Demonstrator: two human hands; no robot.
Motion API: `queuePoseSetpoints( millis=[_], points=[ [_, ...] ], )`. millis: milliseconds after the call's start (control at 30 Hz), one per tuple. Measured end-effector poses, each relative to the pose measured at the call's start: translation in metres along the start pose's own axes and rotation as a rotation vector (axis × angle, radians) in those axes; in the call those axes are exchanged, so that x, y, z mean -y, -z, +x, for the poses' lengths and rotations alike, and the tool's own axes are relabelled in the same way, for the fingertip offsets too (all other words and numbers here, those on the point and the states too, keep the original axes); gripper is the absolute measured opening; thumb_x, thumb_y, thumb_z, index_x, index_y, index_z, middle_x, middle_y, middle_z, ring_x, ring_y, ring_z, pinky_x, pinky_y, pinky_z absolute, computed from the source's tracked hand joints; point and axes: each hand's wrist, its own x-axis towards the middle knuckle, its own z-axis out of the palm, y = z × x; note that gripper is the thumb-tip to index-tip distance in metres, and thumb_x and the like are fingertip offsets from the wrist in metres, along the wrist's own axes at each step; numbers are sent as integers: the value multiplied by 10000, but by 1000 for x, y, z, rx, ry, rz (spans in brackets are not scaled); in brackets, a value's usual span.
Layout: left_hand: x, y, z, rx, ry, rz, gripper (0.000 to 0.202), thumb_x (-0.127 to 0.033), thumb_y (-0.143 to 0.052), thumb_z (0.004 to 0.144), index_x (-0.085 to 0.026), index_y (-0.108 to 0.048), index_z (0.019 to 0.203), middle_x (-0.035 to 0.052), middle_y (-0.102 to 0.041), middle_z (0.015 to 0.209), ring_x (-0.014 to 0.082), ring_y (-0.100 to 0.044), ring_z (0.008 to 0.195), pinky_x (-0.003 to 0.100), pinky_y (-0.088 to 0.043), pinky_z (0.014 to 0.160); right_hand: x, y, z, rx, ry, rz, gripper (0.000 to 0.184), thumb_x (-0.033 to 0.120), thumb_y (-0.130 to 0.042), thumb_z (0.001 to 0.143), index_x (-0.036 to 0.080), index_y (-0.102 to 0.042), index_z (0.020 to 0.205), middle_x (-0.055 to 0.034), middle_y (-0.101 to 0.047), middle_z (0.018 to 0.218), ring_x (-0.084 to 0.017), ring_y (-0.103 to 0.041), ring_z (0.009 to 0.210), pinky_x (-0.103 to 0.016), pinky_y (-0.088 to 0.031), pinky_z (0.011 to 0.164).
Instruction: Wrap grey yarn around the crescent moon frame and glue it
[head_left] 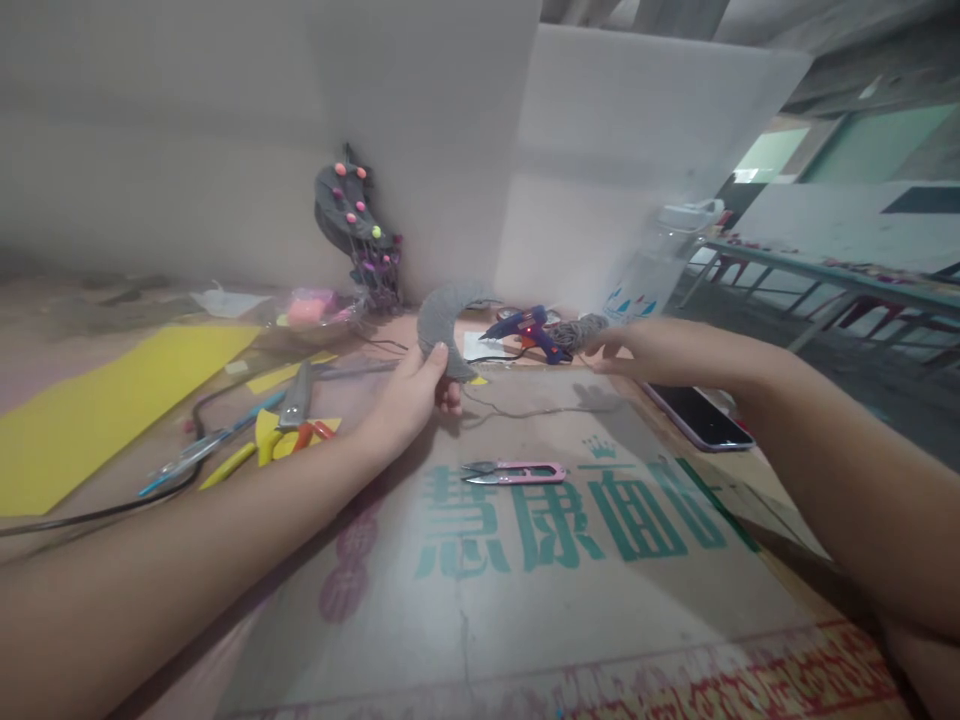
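Observation:
My left hand (414,392) is closed around the lower end of a grey yarn-wrapped crescent (444,318), holding it upright above the cardboard sheet (525,580). My right hand (630,348) reaches toward a ball of grey yarn (579,332) beside a blue glue gun (525,328); its fingers are smeared by motion, and I cannot tell whether they touch the yarn. A loose grey strand (525,410) trails across the cardboard between the hands. Pink thread snips (514,472) lie flat just in front of my hands.
A phone (697,415) lies face up under my right forearm. At left are yellow foam sheets (90,410), orange-handled scissors (300,425), a black cable (97,515) and a finished grey crescent with coloured beads (356,220) against the white wall. A plastic bottle (664,260) stands at right.

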Motion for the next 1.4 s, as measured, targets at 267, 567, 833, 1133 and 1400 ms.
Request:
queuePoseSetpoints(
  millis=[267,567,833,1133,1400],
  points=[
    [0,-1,0,7,-63,-88,177,-202,-406,1016,-182,-476,854,-76,-384,580,75,-385,485,155,-371,445,-1,-20,17,-140,-160,-52,351,424,-547,916,226,-747,1125,-68,-775,1015,-238,-694,869,-306,-468,709],
    [-4,-3,-2,-23,5,33,176,-238,-449,1007,-182,-498,847,-72,-432,538,69,-383,444,144,-285,400,-10,-87,46,-342,-169,509,382,246,-609,888,124,-673,1244,-139,-702,1268,-247,-691,1105,-412,-509,1019],
    [1,-1,0,-12,-69,48,176,-250,-477,983,-177,-515,827,-59,-479,558,75,-429,474,155,-362,469,-16,-122,55,-316,-119,408,536,225,-684,842,124,-592,1360,-159,-642,1360,-302,-625,1223,-485,-469,1076],
    [-2,-2,-1,-6,-33,81,168,-246,-467,990,-181,-504,839,-65,-467,579,72,-411,467,164,-311,422,-11,-118,56,-350,-87,264,438,295,-700,838,132,-672,1244,-166,-690,1266,-328,-628,1181,-465,-458,1048],
    [6,4,2,-38,-83,52,161,-311,-516,961,-177,-534,872,-51,-505,626,77,-450,503,168,-375,460,-1,-108,45,-417,-237,330,333,351,-597,860,129,-667,1098,-134,-740,976,-272,-668,855,-370,-508,792]
  ],
)
